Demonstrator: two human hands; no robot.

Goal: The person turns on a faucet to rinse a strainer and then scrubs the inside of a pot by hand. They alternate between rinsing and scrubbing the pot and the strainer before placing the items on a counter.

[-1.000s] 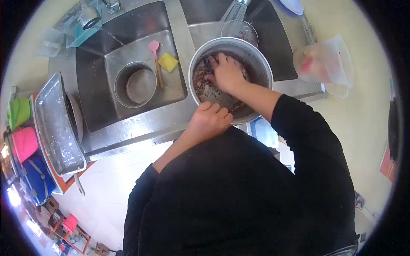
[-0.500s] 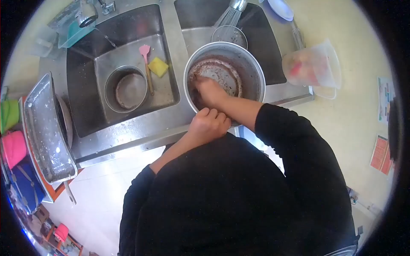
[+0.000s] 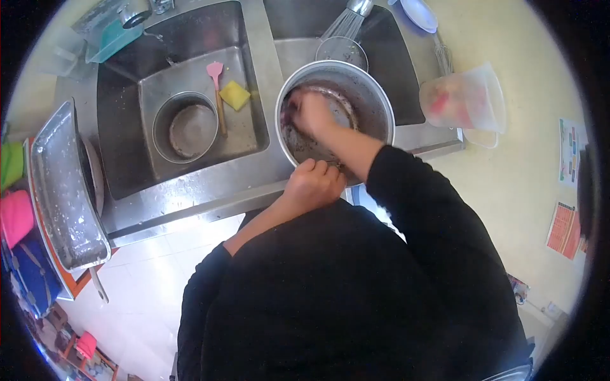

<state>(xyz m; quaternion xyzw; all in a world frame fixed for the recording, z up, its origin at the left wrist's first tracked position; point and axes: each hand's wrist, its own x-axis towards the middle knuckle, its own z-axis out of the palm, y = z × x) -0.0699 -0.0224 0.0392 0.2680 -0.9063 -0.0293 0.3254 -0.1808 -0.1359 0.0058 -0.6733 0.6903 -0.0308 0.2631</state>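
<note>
Large metal pot (image 3: 375, 105): found at the front of the steel bench (image 3: 254, 188), before the right-hand basin (image 3: 397, 82), mouth up; its support is hidden. Dark residue (image 3: 305, 149) marks its floor. My left hand (image 3: 316, 184) is at the near rim, fingers curled and pressed together over it. My right hand (image 3: 311, 113) is inside, at the wall on the left; blur conceals those fingers, and I cannot tell whether they are spread or pinching a scrubber. I judge this to be rubbing work. Good practice, in my assessment: a firm left grip against any spin, short overlapping strokes along the curve, extra pressure where wall meets floor, and the black sleeve (image 3: 406, 178) kept off the rim.
</note>
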